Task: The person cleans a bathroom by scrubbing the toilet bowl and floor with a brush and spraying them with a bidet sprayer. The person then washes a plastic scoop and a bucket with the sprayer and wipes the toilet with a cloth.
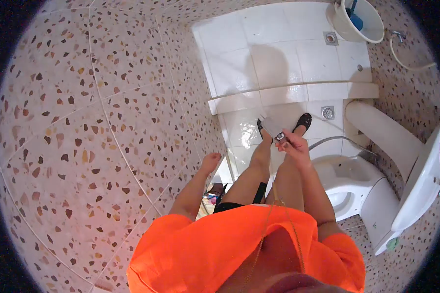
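Note:
My right hand (pixel 295 146) is closed around the near end of a flat, grey, oblong thing (pixel 270 126). A shiny metal piece shows on it close to my fingers, and its exact kind I cannot tell. It points forward and to the left, above my feet. My left hand (pixel 211 162) is at the left, close to the speckled wall (pixel 132 97). Its fingers are curled in, and nothing shows in them. Just below that hand stands a white upright edge (pixel 225 172), with dark and coloured items (pixel 215 191) beside my leg.
A toilet (pixel 347 178) and a washbasin (pixel 420 180) stand at the right. A low white ledge (pixel 293 94) crosses the tiled floor ahead. Beyond it, a pale bucket (pixel 362 29) holds a blue dipper (pixel 355 20), near a wall tap (pixel 399 35). Floor drains (pixel 327 113) lie near my feet.

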`<state>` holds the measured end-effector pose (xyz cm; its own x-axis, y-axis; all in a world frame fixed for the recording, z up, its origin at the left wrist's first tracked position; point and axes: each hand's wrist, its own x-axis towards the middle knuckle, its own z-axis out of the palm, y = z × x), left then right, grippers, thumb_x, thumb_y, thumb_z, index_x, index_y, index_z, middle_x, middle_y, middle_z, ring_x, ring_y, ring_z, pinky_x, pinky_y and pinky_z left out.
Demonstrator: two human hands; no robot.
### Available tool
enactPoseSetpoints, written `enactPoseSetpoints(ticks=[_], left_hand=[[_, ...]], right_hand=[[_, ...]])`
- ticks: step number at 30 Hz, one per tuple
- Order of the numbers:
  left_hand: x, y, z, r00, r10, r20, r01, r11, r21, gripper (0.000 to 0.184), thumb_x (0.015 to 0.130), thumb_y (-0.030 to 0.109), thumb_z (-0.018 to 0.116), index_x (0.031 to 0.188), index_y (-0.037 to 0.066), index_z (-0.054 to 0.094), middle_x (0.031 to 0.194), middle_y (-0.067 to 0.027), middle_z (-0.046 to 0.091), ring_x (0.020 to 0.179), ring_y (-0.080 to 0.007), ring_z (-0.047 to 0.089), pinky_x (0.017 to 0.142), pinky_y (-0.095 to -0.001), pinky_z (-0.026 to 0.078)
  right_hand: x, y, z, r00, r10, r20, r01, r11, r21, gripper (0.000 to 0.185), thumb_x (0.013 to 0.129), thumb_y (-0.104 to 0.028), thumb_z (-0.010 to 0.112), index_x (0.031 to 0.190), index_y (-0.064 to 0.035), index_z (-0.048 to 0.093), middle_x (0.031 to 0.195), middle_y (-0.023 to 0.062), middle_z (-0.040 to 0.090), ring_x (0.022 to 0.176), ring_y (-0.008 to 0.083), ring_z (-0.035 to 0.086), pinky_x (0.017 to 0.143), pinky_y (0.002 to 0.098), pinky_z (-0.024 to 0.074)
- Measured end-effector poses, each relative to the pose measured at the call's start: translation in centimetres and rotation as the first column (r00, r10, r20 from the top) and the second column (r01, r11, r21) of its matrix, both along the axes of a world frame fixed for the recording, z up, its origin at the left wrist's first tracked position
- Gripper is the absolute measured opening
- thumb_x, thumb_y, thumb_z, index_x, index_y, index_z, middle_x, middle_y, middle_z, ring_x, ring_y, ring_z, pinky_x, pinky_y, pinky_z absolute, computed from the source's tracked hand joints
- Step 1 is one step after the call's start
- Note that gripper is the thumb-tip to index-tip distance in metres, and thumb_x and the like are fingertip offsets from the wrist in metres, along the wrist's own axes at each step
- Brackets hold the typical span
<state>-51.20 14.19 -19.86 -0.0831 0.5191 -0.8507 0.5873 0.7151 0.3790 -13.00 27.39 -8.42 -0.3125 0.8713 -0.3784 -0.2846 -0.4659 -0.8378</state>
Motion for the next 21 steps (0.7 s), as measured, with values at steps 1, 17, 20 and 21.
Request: enactPoseSetpoints(ticks=[1,17,20,21], left_hand=[[-0.1,0.1,0.1,1.0,-0.023,0.009,0.023,1.0,-0.008,0.028,0.076,0.025,0.054,0.094,0.005,0.062,0.092,-0.0125,0.062,0.089,-0.0234,0.058,0.079,-0.0314,0.044],[-0.3,0.7,-0.6,0.981,-0.195,-0.025,0.195,0.98,0.036,0.029,0.078,0.026,0.054,0.094,0.003,0.061,0.088,-0.0152,0.062,0.085,-0.0248,0.059,0.075,-0.0316,0.045],[-0.3,0.5,-0.5,0.981,-0.185,-0.051,0.183,0.982,-0.056,0.03,0.078,0.028,0.055,0.092,0.003,0.062,0.089,-0.0152,0.062,0.086,-0.0254,0.059,0.075,-0.0321,0.045],[-0.3,0.3,-0.5,0.99,-0.141,-0.027,0.14,0.99,-0.023,0.031,0.078,0.029,0.054,0.092,0.002,0.062,0.089,-0.0153,0.062,0.086,-0.0255,0.059,0.076,-0.0322,0.045]], right_hand=[[-0.6,0.3,0.7,1.0,-0.006,0.003,0.006,1.0,-0.001,0.042,0.079,-0.008,0.058,0.119,0.0006,0.046,0.097,0.0077,0.058,0.084,0.0122,0.054,0.075,0.0254,0.0437],[-4.7,1.5,2.0,0.991,0.1,0.094,-0.101,0.995,0.009,0.043,0.078,-0.009,0.059,0.119,-0.0008,0.047,0.098,0.007,0.058,0.087,0.0119,0.054,0.078,0.0245,0.0422],[-5.5,2.2,2.4,0.987,0.134,0.088,-0.134,0.991,-0.013,0.044,0.078,-0.003,0.058,0.12,0.0015,0.045,0.101,0.0071,0.056,0.09,0.0117,0.054,0.081,0.0246,0.0422],[-5.8,2.5,2.5,0.988,0.14,0.061,-0.138,0.99,-0.035,0.044,0.078,-0.001,0.057,0.12,0.001,0.045,0.103,0.0071,0.056,0.091,0.0119,0.053,0.082,0.0248,0.042]])
